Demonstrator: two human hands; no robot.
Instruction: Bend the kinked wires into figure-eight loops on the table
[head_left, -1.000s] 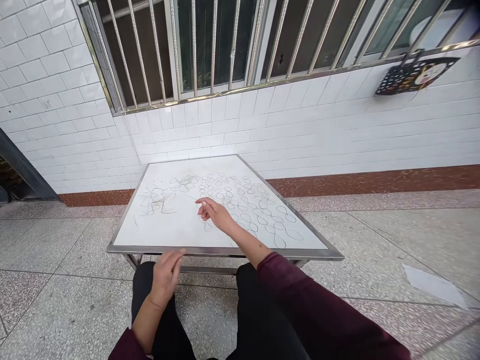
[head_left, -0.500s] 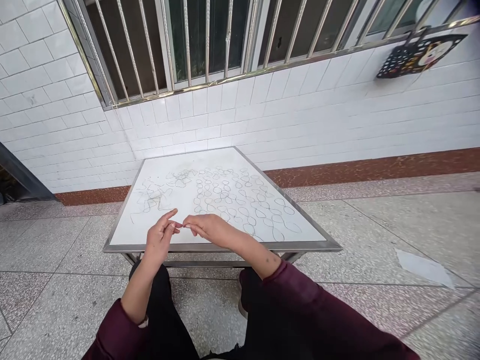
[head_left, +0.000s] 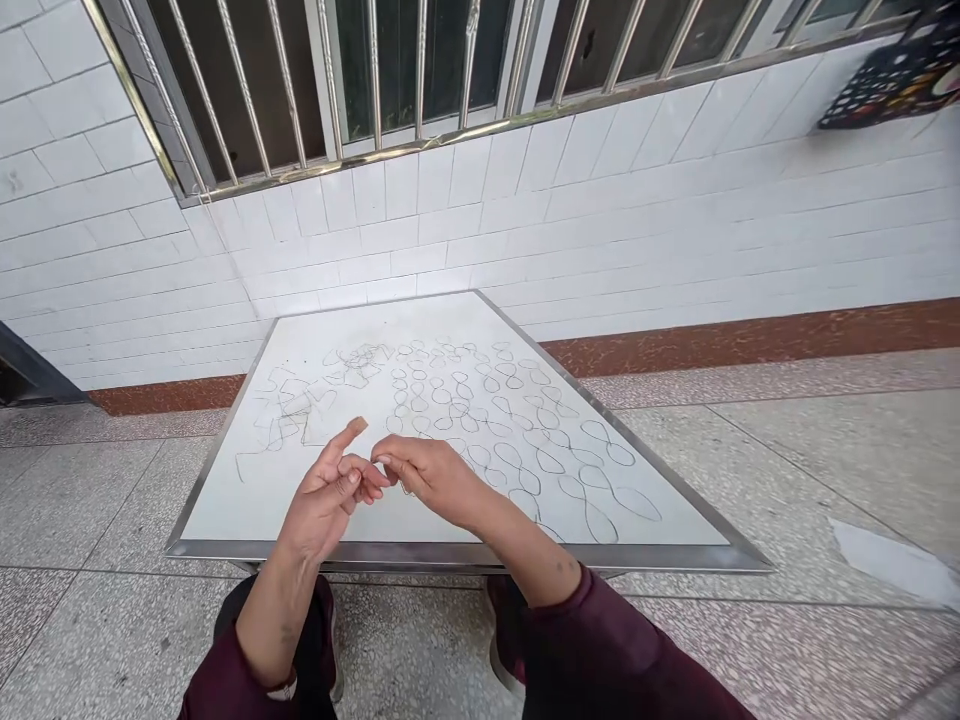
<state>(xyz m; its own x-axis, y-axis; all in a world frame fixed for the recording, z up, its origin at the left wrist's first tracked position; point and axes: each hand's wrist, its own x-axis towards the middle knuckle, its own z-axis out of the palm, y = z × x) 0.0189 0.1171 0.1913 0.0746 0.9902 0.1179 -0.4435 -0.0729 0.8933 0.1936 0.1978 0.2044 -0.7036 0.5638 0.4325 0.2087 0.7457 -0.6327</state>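
Note:
My left hand (head_left: 328,492) hovers over the near part of the white table (head_left: 225,515), one finger stretched up and the others pinched together. Against its fingertips my right hand (head_left: 426,475) closes in a pinch. A short bit of thin wire (head_left: 406,489) shows under the right fingers; the rest is hidden by the hands. Figure-eight wire loops (head_left: 506,470) lie in rows on the right half of the table. Bent, unlooped wires (head_left: 304,415) lie scattered on the left, with a tangled heap (head_left: 361,362) farther back.
A metal edge (head_left: 450,551) frames the table, which stands near a white tiled wall (head_left: 465,230). Above are barred windows (head_left: 420,70). A dotted bag (head_left: 889,85) hangs at the upper right. A pale sheet (head_left: 892,560) lies on the speckled floor.
The view has moved closer to the table. My hands stay together at the fingertips, and the left fingers have shifted under the right hand's pinch.

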